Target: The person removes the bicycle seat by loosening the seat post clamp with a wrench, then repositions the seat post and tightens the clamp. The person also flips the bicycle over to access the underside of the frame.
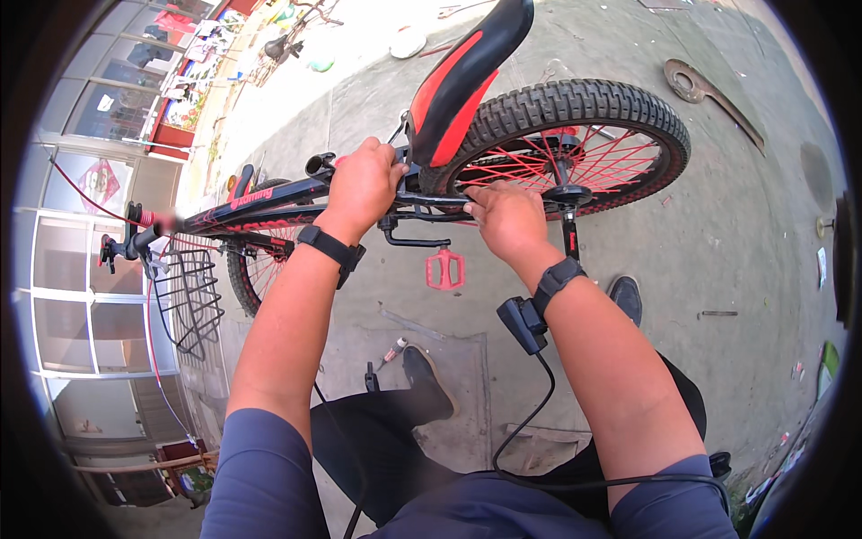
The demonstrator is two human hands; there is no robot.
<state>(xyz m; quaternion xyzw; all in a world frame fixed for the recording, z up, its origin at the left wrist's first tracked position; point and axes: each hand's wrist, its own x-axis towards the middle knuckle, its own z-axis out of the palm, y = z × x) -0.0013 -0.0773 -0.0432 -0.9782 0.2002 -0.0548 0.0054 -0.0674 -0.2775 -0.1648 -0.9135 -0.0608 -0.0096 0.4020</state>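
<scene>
A small black and red bicycle [269,199] stands on the concrete in front of me, its red-spoked rear wheel [575,144] to the right. My left hand [364,184] is closed around the frame just below the black and red saddle [462,72]. My right hand [505,216] grips the frame tubes near the rear wheel's hub, fingers curled around them. A red pedal [444,268] hangs below between my two hands. Both wrists wear black bands; a small black device with a cable hangs from the right one.
A black wire basket [189,292] hangs at the bicycle's front by the handlebar [135,241]. A screwdriver [392,350] lies on the ground near my shoes. A curved metal part [709,94] lies at the right. Another bicycle [287,40] and a shopfront stand at the far left.
</scene>
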